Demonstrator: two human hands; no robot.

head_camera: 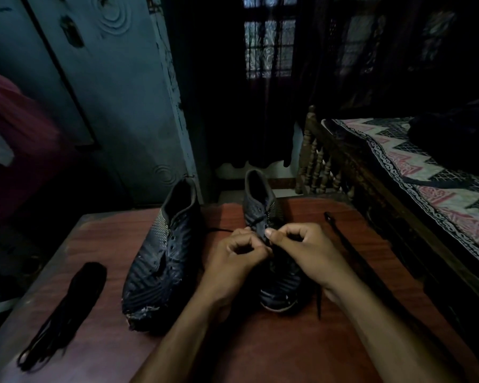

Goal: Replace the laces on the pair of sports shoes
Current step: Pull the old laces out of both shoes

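Right shoe long axis points away from person. Both hands, left hand and right hand, equally near, fingers pinching lace at mid eyelets.

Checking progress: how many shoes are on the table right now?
2. The unlaced shoe stands on the table's left; the right shoe, partly hidden, sits under the left hand and right hand.
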